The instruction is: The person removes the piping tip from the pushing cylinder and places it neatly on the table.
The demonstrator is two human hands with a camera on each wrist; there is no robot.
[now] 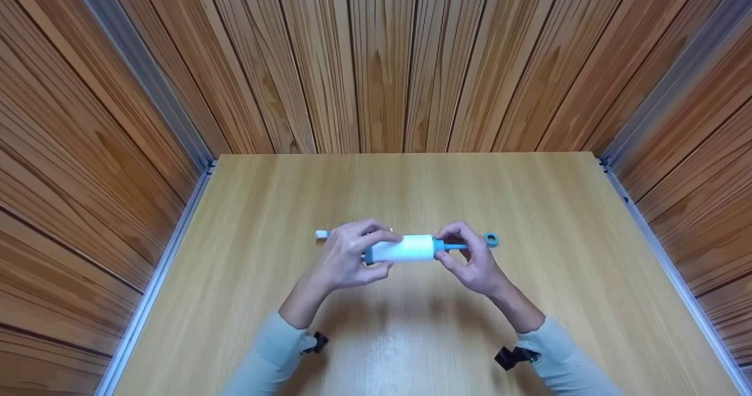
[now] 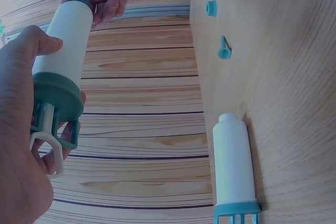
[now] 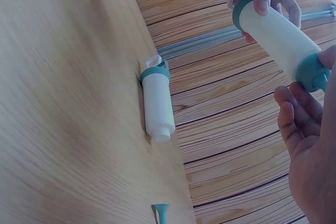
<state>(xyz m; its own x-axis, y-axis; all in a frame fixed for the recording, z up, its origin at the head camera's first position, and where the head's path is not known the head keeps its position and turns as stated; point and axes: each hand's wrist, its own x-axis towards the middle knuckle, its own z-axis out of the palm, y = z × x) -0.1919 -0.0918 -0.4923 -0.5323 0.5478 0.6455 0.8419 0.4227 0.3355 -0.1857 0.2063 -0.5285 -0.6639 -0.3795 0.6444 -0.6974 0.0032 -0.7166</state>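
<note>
A white-barrelled icing syringe [image 1: 414, 248] with teal end pieces is held level above the table. My left hand [image 1: 355, 255] grips its barrel near the handle end, where a white plunger loop [image 2: 50, 142] sticks out below the teal collar [image 2: 58, 95]. At the other end, my right hand [image 1: 473, 261] pinches the teal nozzle cap [image 3: 311, 73] between thumb and fingers. A second icing syringe [image 3: 158, 100] lies on the table behind the left hand, which hides most of it in the head view.
On the wooden table [image 1: 388, 190] lie a loose teal nozzle [image 2: 224, 52] and a teal ring [image 1: 491, 240], in line with the second syringe. Wood-plank walls [image 1: 382, 61] enclose the back and both sides.
</note>
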